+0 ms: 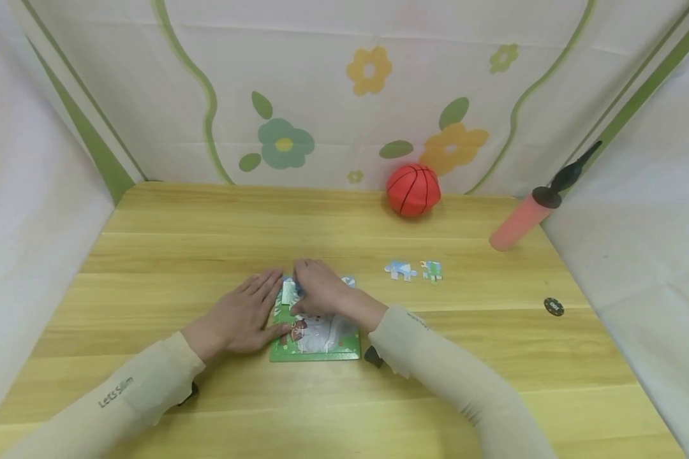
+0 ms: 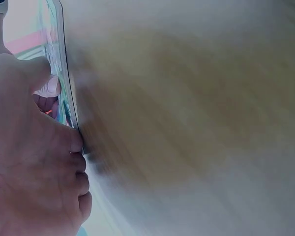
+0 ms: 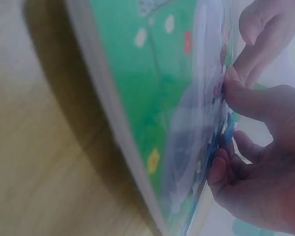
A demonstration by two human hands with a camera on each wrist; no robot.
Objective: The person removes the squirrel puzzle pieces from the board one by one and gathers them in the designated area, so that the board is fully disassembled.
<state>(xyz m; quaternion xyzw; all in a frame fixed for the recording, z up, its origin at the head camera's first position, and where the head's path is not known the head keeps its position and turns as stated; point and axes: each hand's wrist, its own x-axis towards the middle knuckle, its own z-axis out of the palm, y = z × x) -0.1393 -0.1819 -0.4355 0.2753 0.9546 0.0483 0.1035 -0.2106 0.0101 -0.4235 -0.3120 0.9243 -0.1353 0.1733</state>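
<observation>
A jigsaw puzzle (image 1: 321, 341) with a green border and a grey animal picture lies on the table. My left hand (image 1: 244, 315) rests flat along its left side, thumb reaching over the edge onto the picture. From the right, my right hand (image 1: 321, 290) bends over the upper part, thumb and fingers curled around a blue puzzle piece (image 3: 229, 129) at the surface. A pale green-and-white piece (image 1: 288, 292) sits at the puzzle's upper left, between the hands. The right hand hides much of the puzzle's upper middle.
Two loose puzzle pieces, one blue (image 1: 400, 270) and one green (image 1: 432, 271), lie right of the puzzle. Farther right are a black round chip (image 1: 554, 306) and a pink pump (image 1: 519, 222). A red ball (image 1: 413, 190) sits against the back curtain (image 1: 333, 76).
</observation>
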